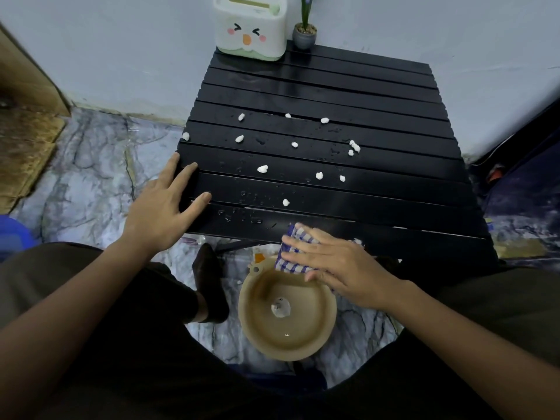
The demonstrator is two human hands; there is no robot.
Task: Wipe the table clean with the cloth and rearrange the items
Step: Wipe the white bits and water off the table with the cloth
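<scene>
A blue and white checked cloth (291, 251) lies at the near edge of a black slatted table (378, 95), at about 6 o'clock on the tabletop, partly hanging off the edge. The right hand (339, 268) lies flat on top of it, fingers spread and pressing down, not curled around it. Directly below the cloth, on the floor, sits a round tan basin (288, 313) holding a little water.

The mess lies away from the cloth, toward 12 o'clock: small white crumbs (262, 168) and water droplets (251, 197) scattered across the middle slats. The slats run from 9 to 3 o'clock, so a push forward crosses them, while a sideways sweep follows their length. The right hand is the nearer one to the cloth and already on it.

The left hand (168, 204) rests open, fingers apart, on the table's edge at about 8 o'clock, likely steadying it.

At the far edge, around 11 o'clock, stand a white tissue box (250, 31) with a cartoon face and, just beside it, a small potted plant (304, 33).
</scene>
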